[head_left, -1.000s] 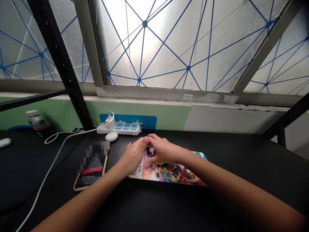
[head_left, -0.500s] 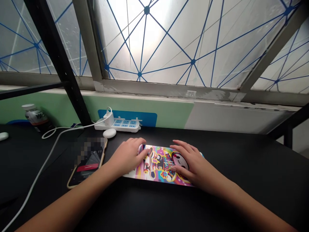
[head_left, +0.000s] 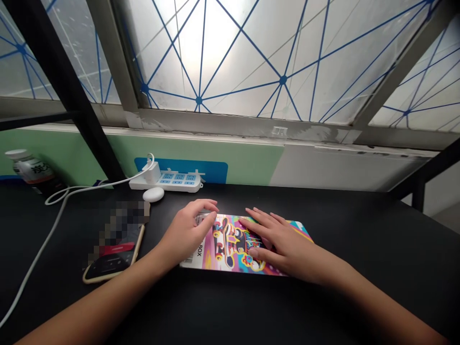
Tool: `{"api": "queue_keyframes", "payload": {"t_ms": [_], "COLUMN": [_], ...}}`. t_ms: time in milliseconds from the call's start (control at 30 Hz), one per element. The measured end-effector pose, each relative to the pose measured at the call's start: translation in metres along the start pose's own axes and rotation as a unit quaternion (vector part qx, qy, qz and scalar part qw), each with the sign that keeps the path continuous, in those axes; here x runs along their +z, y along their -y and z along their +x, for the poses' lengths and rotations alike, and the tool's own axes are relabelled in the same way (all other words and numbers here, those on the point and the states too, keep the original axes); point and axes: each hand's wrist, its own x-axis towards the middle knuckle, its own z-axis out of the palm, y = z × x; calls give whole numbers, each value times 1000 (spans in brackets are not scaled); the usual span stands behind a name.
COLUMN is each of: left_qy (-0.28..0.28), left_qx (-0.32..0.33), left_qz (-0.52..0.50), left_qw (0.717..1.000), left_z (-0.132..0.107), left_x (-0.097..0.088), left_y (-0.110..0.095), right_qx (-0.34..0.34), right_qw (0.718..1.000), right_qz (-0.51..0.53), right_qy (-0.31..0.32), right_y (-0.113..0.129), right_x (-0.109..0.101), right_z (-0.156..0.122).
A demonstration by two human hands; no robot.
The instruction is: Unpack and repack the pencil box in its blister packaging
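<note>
A flat, brightly printed box (head_left: 230, 242) with a cartoon picture lies on the black table (head_left: 359, 249) in front of me. My left hand (head_left: 187, 230) rests on its left end, fingers curled over the far left corner. My right hand (head_left: 278, 239) lies flat on the right half of the box, fingers spread and pointing left across the picture. Neither hand lifts the box; both press on its top.
A phone (head_left: 111, 249) lies left of the box, its screen blurred. Behind it sit a white oval case (head_left: 153, 194), a white power strip (head_left: 167, 179) with a plugged charger and a white cable (head_left: 39, 239), and a bottle (head_left: 30, 170) at far left. A window wall stands behind.
My right hand moved from beside my left hand out to the right half of the box, then slid back a little to the left. The view shifted right.
</note>
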Motion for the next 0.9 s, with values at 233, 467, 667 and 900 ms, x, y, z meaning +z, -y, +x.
{"api": "queue_keyframes", "payload": {"t_ms": [233, 467, 667, 900], "left_qy": [17, 35, 28, 29], "left_qx": [54, 43, 56, 39], "left_qz": [90, 140, 148, 149], "left_qw": [994, 989, 987, 988], "left_z": [1, 1, 4, 7], "left_x": [-1, -5, -10, -12], "left_y": [1, 0, 3, 6], "right_qx": [7, -6, -37, -11], "right_qw": [1000, 998, 997, 999], "right_qz": [-21, -60, -50, -45], "right_qy": [21, 18, -40, -17], "right_y": [-6, 11, 19, -6], "right_x": [-1, -5, 1, 1], "right_z": [10, 27, 37, 32]}}
